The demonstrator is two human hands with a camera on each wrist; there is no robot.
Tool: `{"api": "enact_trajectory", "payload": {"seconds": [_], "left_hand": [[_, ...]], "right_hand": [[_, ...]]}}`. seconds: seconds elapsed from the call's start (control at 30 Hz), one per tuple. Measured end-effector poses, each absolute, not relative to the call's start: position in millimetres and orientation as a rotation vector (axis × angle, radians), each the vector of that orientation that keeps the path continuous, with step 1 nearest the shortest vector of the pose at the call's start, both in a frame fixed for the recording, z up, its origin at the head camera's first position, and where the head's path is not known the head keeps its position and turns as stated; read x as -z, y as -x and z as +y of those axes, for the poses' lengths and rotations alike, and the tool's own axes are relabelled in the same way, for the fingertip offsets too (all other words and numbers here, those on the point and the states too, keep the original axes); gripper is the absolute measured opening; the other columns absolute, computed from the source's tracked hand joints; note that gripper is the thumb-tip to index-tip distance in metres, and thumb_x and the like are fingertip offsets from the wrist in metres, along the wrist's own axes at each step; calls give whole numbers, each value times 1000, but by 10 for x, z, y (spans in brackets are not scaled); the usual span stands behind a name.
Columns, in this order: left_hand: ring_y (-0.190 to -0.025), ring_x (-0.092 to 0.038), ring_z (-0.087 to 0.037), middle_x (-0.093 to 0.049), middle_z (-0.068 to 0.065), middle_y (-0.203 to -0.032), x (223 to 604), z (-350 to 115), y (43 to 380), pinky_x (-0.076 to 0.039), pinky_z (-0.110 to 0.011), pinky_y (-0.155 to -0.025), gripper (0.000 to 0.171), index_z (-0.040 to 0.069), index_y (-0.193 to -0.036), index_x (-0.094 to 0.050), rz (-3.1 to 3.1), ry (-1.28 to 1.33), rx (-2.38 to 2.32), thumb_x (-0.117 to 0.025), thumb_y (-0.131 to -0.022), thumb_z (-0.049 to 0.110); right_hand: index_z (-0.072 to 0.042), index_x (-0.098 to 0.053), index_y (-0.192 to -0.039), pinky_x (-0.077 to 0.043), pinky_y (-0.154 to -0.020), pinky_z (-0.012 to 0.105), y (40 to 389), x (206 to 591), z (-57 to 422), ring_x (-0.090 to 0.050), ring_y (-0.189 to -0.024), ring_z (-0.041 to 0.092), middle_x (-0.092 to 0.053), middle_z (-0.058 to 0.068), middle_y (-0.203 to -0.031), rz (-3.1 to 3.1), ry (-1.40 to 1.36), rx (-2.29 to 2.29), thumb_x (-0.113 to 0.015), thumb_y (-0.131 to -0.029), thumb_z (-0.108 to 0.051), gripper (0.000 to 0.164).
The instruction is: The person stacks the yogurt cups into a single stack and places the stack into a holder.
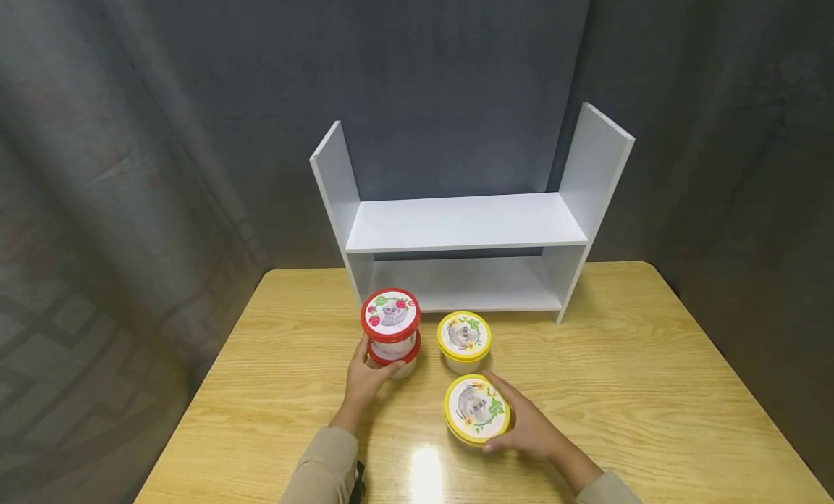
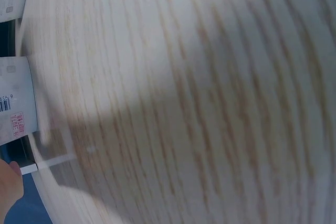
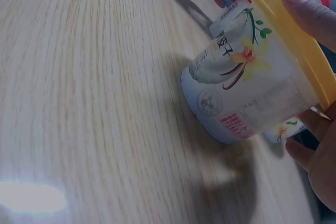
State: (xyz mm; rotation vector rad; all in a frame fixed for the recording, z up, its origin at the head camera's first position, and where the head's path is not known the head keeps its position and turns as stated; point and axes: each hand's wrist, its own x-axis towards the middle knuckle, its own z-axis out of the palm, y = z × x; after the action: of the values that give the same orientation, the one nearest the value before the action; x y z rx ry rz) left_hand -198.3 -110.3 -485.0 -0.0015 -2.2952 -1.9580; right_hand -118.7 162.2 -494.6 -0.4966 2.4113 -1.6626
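Two round tubs with red lids stand one on the other in the head view, the upper red-lidded tub (image 1: 392, 314) showing strawberries on its lid. My left hand (image 1: 366, 381) holds the stack from its near side, its thumb at the rim of the lower red-lidded tub (image 1: 408, 368). My right hand (image 1: 529, 426) grips a yellow-lidded tub (image 1: 478, 408) at the lid, thumb on the near side and fingers on the far side. The right wrist view shows the white wall of this yellow-lidded tub (image 3: 236, 77) with a vanilla flower print. Another yellow-lidded tub (image 1: 464, 335) stands just behind it.
A white two-level shelf (image 1: 465, 223) with tall side panels stands at the back of the wooden table (image 1: 632, 388). The tubs are in front of its lower level. Dark grey curtains (image 1: 456, 84) hang behind and at both sides.
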Motion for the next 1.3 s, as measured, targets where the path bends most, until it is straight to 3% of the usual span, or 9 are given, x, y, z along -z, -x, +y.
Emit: {"api": "enact_trajectory", "payload": {"seconds": [0.47, 0.63, 0.9, 1.17, 1.3], "left_hand": [[-119, -30, -32, -36, -13, -131, 5150, -1161, 2124, -28, -46, -95, 88, 12, -133, -34, -2309, -5, 1904, -80, -58, 17], [-121, -26, -34, -34, -15, -133, 5090, -1154, 2098, -24, -49, -97, 88, 10, -133, -33, -2305, -13, 1943, -79, -59, 15], [-121, -24, -37, -31, -20, -133, 4856, -1097, 1978, -23, -50, -96, 85, 3, -133, -30, -2314, -8, 1944, -76, -62, 7], [-120, -25, -38, -31, -21, -132, 4864, -1099, 1983, -23, -52, -96, 86, 2, -133, -29, -2308, 5, 1945, -77, -62, 7], [-120, -26, -37, -32, -18, -133, 5023, -1133, 2055, -24, -52, -95, 89, 6, -133, -30, -2303, 9, 1921, -79, -59, 14]], "right_hand": [[-13, -21, -137, -8, -94, 61, 1180, 4998, 1609, -16, -124, 37, -21, 14, -139, 2438, 436, 1677, -82, -50, -23, 106], [-7, -20, -136, -8, -92, 63, 1177, 4975, 1611, -16, -123, 40, -22, 17, -138, 2447, 382, 1681, -81, -52, -21, 105], [-8, -23, -136, -10, -91, 64, 1195, 4827, 1595, -20, -122, 40, -25, 16, -137, 2495, 391, 1671, -82, -50, -24, 105], [-7, -25, -135, -14, -88, 67, 1248, 4663, 1573, -29, -117, 41, -29, 17, -135, 2532, 431, 1675, -82, -51, -20, 102], [-9, -26, -135, -16, -88, 66, 1293, 4563, 1565, -30, -117, 41, -30, 16, -134, 2545, 432, 1685, -82, -51, -20, 102]]}}
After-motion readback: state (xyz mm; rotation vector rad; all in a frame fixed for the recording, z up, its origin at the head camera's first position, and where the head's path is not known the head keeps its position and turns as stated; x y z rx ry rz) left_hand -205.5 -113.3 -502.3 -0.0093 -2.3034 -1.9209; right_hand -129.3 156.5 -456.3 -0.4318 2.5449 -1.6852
